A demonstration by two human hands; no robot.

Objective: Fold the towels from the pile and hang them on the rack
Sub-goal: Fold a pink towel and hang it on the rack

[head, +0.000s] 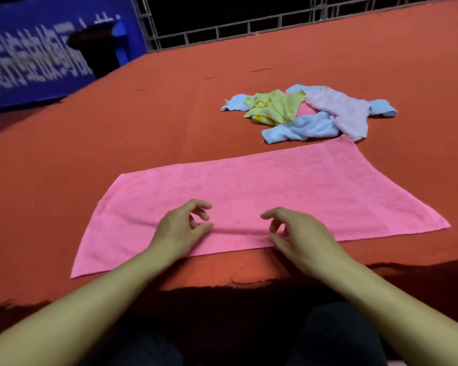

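A pink towel (262,199) lay spread flat near the front edge of the worktop (143,122), which was covered in red-orange cloth. Its long side ran roughly parallel to that edge, with its far right corner lying just short of the pile of towels (310,113). The pile sat further back, towards the right side of the worktop, and consisted of crumpled light blue, yellow, pale lilac and pink pieces lying over one another. The left hand (181,229) rested over the near edge of the pink towel, fingers curled loosely and not gripping any fabric. The right hand (302,236) was positioned just beside it, near the same edge, likewise loose, with fingers bent and nothing held. A shallow crease ran across the towel between the two hands. Beyond the far edge of the worktop stood a metal grille (236,27), and a blue banner (37,48) with white lettering, blurred, appeared past the far left corner.
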